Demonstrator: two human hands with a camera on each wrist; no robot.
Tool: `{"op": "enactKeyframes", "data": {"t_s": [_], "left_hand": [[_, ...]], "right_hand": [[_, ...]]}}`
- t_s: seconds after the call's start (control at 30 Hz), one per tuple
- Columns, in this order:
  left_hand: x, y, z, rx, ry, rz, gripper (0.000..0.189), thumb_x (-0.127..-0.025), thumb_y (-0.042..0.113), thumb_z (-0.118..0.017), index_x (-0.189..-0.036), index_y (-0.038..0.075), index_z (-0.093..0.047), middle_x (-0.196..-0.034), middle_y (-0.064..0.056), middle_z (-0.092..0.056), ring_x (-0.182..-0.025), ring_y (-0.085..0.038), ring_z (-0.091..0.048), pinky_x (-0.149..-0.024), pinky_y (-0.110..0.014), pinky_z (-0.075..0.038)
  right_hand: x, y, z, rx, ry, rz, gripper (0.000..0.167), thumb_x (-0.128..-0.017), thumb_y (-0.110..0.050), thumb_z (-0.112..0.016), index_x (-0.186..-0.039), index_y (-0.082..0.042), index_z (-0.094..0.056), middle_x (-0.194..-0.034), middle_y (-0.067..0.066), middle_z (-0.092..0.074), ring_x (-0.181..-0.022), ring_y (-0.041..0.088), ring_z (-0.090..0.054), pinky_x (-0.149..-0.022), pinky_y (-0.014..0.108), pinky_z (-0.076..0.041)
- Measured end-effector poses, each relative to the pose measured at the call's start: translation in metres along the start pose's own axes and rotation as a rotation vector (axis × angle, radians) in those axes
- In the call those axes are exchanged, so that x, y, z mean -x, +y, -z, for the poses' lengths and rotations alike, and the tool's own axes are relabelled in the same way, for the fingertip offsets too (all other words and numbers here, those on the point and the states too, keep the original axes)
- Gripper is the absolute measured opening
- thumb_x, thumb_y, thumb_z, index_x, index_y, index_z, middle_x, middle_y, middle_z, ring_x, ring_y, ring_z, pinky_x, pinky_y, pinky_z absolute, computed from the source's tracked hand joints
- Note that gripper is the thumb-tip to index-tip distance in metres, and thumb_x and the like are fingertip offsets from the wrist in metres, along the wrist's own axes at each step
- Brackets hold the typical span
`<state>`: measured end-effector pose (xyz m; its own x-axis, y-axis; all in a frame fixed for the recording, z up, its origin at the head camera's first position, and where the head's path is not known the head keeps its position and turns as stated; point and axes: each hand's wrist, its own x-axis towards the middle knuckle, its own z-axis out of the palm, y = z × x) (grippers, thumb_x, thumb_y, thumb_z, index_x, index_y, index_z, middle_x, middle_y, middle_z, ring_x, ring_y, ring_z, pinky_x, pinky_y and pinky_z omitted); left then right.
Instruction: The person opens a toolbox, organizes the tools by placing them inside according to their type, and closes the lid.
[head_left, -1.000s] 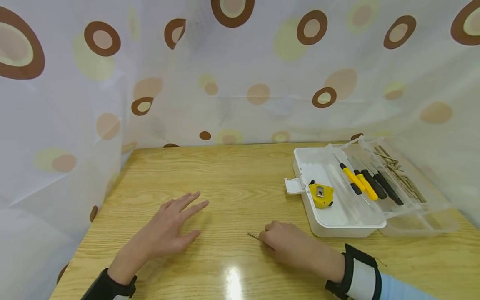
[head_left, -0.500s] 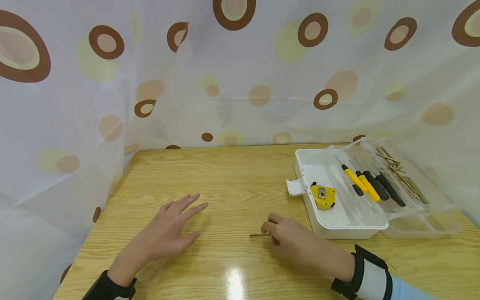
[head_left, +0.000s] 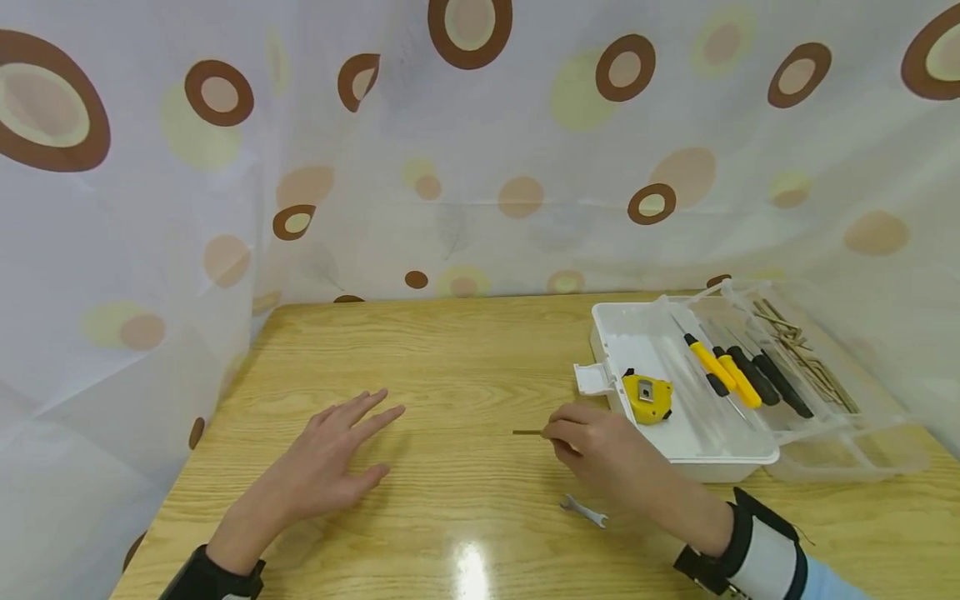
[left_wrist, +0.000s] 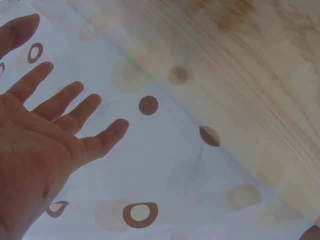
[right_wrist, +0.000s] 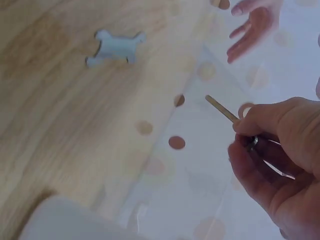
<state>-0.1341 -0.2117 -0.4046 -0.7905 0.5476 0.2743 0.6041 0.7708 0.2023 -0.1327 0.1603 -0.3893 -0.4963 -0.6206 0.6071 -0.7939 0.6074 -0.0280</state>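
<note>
My right hand (head_left: pixel 611 450) pinches a thin brass-coloured hex key (head_left: pixel 527 432) above the table, just left of the white toolbox (head_left: pixel 720 471). In the right wrist view the hex key's straight end (right_wrist: pixel 221 108) sticks out past the fingertips; the rest is mostly hidden in the hand. Below that hand, a small silver open-ended wrench (head_left: pixel 584 510) lies on the wood. My left hand (head_left: pixel 322 458) is spread at the left with nothing in it; the left wrist view shows its bare palm (left_wrist: pixel 40 145).
Inside the toolbox are a yellow tape measure (head_left: pixel 647 398), and a clear tray with yellow screwdrivers (head_left: pixel 708 365) and black-handled tools (head_left: pixel 780 383). Several brass hex keys (head_left: pixel 810 358) lie in the clear section at the right. A patterned curtain (head_left: pixel 465 167) hangs behind the wooden table (head_left: pixel 435 350).
My right hand has lifted the hex key and moved away and slightly right toward the toolbox. The wrench, hidden earlier, now shows below it. My left hand has barely shifted.
</note>
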Motion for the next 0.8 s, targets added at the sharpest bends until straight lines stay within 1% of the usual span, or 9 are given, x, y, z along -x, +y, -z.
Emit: {"op": "enactKeyframes", "data": {"t_s": [0.03,0.17,0.23,0.27,0.37,0.47,0.63,0.73,0.8], "left_hand": [[0.000,0.000,-0.001,0.008,-0.002,-0.005,0.070,-0.088,0.029,-0.078,-0.152,0.021,-0.051,-0.161,-0.013,-0.044,-0.143,-0.041,-0.049,-0.108,-0.066,-0.041],[-0.006,0.005,-0.005,0.037,-0.013,-0.046,0.069,-0.089,0.029,-0.078,-0.152,0.021,-0.051,-0.161,-0.012,-0.043,-0.144,-0.038,-0.047,-0.108,-0.065,-0.041],[-0.009,0.007,-0.007,0.046,-0.021,-0.068,0.068,-0.089,0.028,-0.078,-0.151,0.021,-0.052,-0.161,-0.011,-0.043,-0.145,-0.037,-0.047,-0.107,-0.066,-0.041],[-0.011,0.009,-0.009,0.051,-0.026,-0.080,0.068,-0.089,0.028,-0.078,-0.151,0.021,-0.052,-0.161,-0.011,-0.044,-0.145,-0.037,-0.047,-0.107,-0.066,-0.042],[-0.016,0.015,-0.012,0.061,-0.046,-0.115,0.068,-0.089,0.028,-0.077,-0.152,0.022,-0.052,-0.161,-0.011,-0.044,-0.146,-0.038,-0.046,-0.108,-0.066,-0.042],[-0.022,0.021,-0.015,0.068,-0.066,-0.152,0.068,-0.090,0.029,-0.076,-0.153,0.023,-0.050,-0.161,-0.011,-0.044,-0.146,-0.039,-0.045,-0.109,-0.066,-0.041],[-0.028,0.033,-0.020,0.076,-0.100,-0.217,0.067,-0.093,0.029,-0.072,-0.155,0.022,-0.047,-0.163,-0.010,-0.042,-0.148,-0.039,-0.043,-0.110,-0.065,-0.040],[-0.031,0.041,-0.023,0.067,-0.099,-0.254,0.067,-0.093,0.029,-0.072,-0.155,0.023,-0.047,-0.163,-0.009,-0.042,-0.148,-0.038,-0.044,-0.109,-0.064,-0.042],[-0.032,0.046,-0.026,0.059,-0.092,-0.279,0.067,-0.092,0.029,-0.073,-0.154,0.023,-0.047,-0.162,-0.010,-0.043,-0.147,-0.038,-0.045,-0.108,-0.064,-0.043]], "right_hand": [[0.000,0.003,0.003,0.009,0.007,-0.017,0.023,-0.069,0.007,-0.087,-0.085,-0.007,-0.077,-0.087,-0.001,-0.071,-0.078,0.011,-0.064,-0.065,0.018,-0.055],[0.000,0.019,0.015,0.023,0.087,-0.048,0.027,-0.066,0.011,-0.087,-0.084,-0.006,-0.078,-0.084,0.001,-0.073,-0.076,0.014,-0.060,-0.062,0.020,-0.053],[0.002,0.028,0.023,0.028,0.129,-0.064,0.028,-0.064,0.012,-0.087,-0.085,-0.005,-0.078,-0.084,0.003,-0.072,-0.075,0.015,-0.061,-0.061,0.020,-0.053],[0.004,0.033,0.026,0.037,0.160,-0.062,0.030,-0.062,0.014,-0.088,-0.084,-0.005,-0.078,-0.083,0.004,-0.072,-0.074,0.015,-0.062,-0.060,0.020,-0.054],[0.010,0.045,0.037,0.079,0.209,-0.100,0.032,-0.061,0.015,-0.088,-0.084,-0.004,-0.078,-0.082,0.005,-0.073,-0.074,0.016,-0.064,-0.059,0.020,-0.054],[0.018,0.057,0.049,0.111,0.236,-0.148,0.031,-0.061,0.015,-0.088,-0.084,-0.004,-0.079,-0.082,0.005,-0.073,-0.072,0.018,-0.066,-0.056,0.021,-0.053],[0.033,0.075,0.068,0.188,0.271,-0.212,0.028,-0.063,0.014,-0.087,-0.086,-0.001,-0.079,-0.082,0.010,-0.073,-0.061,0.019,-0.067,-0.053,0.022,-0.052],[0.045,0.087,0.080,0.214,0.294,-0.274,0.024,-0.066,0.011,-0.086,-0.086,0.000,-0.079,-0.082,0.012,-0.075,-0.059,0.022,-0.067,-0.055,0.016,-0.049],[0.053,0.094,0.087,0.225,0.306,-0.320,0.017,-0.071,0.007,-0.084,-0.085,0.000,-0.079,-0.081,0.013,-0.075,-0.060,0.025,-0.067,-0.058,0.010,-0.046]]}}
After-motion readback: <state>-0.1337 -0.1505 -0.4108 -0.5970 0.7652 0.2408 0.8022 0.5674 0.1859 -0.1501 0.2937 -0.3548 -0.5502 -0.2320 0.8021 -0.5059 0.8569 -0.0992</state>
